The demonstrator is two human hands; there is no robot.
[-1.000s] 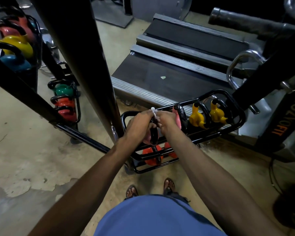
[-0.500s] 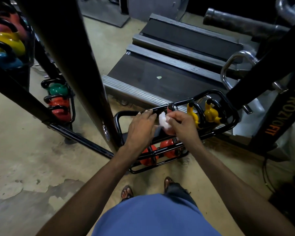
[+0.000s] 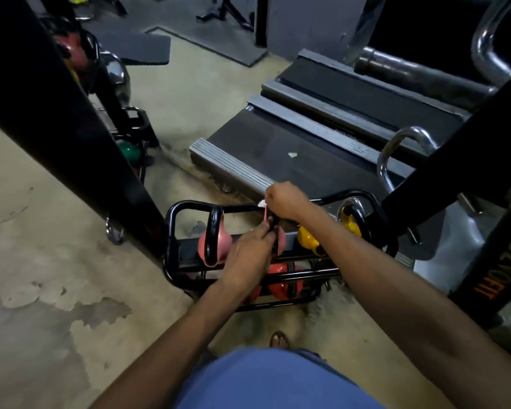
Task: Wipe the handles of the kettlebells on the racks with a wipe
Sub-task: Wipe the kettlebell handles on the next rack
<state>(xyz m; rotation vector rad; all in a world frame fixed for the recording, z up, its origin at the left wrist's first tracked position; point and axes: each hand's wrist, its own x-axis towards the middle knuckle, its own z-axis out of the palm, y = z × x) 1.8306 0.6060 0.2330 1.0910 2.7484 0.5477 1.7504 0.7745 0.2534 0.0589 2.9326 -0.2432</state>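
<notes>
Watching the feed from my desk, nearest in was the left hand point(image 3: 247, 255), fingertips pinched on the lower part of the black handle point(image 3: 275, 231) of the second pink kettlebell point(image 3: 282, 242), on the top tier of the rack point(image 3: 171, 228) near its middle. Just past it the right hand point(image 3: 286, 202) was balled tight around the wipe point(image 3: 262, 203) at the top of that handle, only a white corner poking out. My take: brace the bell with the left so it doesn't rock, wrap the wipe fully round the bar, and drag it down both legs, not just over the crown. The handle loop stood upright, its long axis running front to back across the rack, same as the other pink kettlebell point(image 3: 219, 243) to the left. Yellow kettlebells point(image 3: 307, 237) sat to the right, with the treadmill point(image 3: 278, 154) behind it all.
</notes>
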